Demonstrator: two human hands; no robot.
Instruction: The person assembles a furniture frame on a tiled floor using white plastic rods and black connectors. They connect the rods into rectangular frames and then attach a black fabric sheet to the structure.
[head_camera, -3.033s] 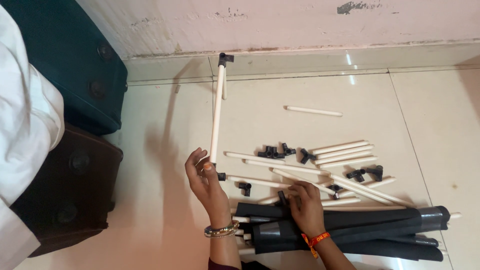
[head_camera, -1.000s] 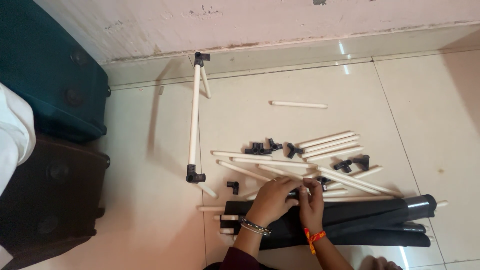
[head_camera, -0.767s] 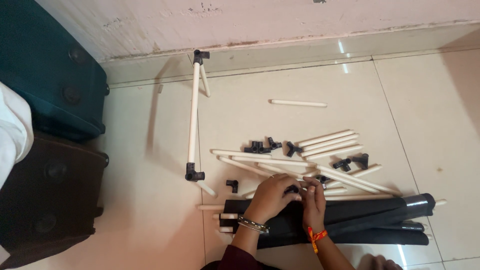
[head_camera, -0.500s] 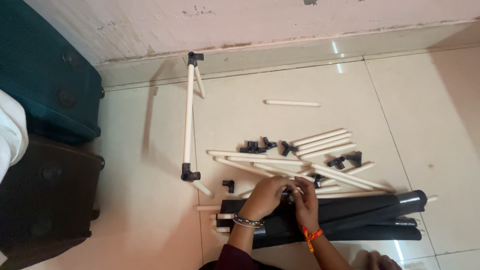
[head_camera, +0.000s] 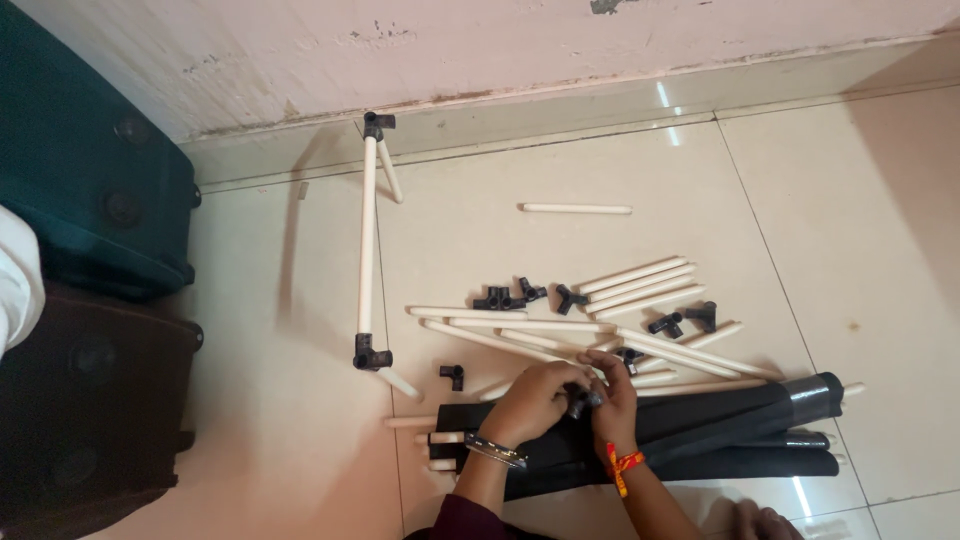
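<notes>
My left hand (head_camera: 532, 402), with a metal bangle on the wrist, and my right hand (head_camera: 614, 396), with an orange thread band, meet low over the floor. Both are closed on a small black connector (head_camera: 579, 402) held between them, just above a rolled black fabric bundle (head_camera: 720, 440). A pile of loose white rods (head_camera: 560, 335) lies right behind my fingers. A long white rod with black corner connectors at both ends (head_camera: 367, 230) lies on the tiles to the left, untouched.
More white rods (head_camera: 640, 285) and several black connectors (head_camera: 510, 297) are scattered on the tile floor; one rod (head_camera: 575, 208) lies apart near the wall (head_camera: 500, 40). A teal suitcase (head_camera: 90, 180) and a dark brown suitcase (head_camera: 90, 400) stand at the left.
Three seconds ago my left hand held the long rod upright-ish; it now lies on the floor, and both hands have come together on the connector. Over the last second they barely moved.
</notes>
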